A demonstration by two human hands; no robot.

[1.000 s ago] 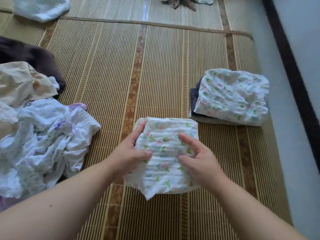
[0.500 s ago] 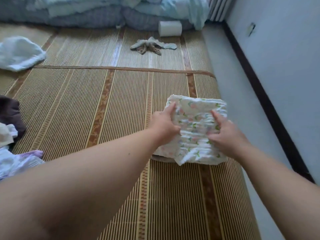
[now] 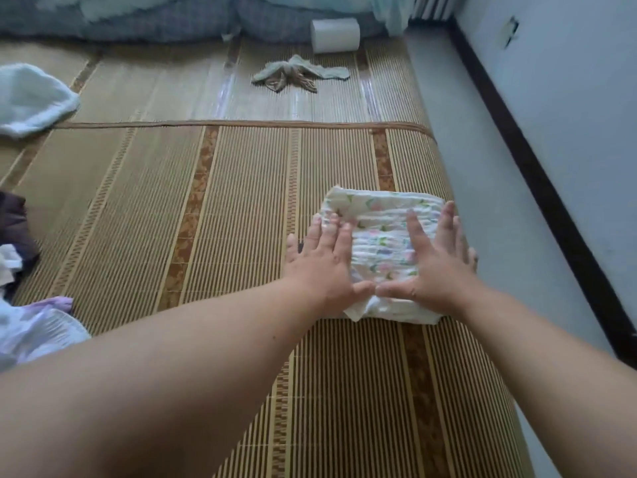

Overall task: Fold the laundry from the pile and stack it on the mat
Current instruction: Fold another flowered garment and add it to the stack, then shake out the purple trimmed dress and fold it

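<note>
Folded floral garment [image 3: 382, 243] lies on the bamboo mat [image 3: 241, 219] near its right edge; your left hand [image 3: 324, 267] and right hand [image 3: 437, 260] lie flat on it, fingers straight. Press evenly, square the edges, then lift off without dragging it

white folded cloth [image 3: 382, 243] with pink-green floral print; left of it tan striped mat [image 3: 220, 215], brown patterned bands.

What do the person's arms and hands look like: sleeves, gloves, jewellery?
Both are bare. The left forearm and right forearm show no sleeve, watch or bracelet in view. The left hand and right hand wear no gloves, and no ring shows on the fingers.
</note>
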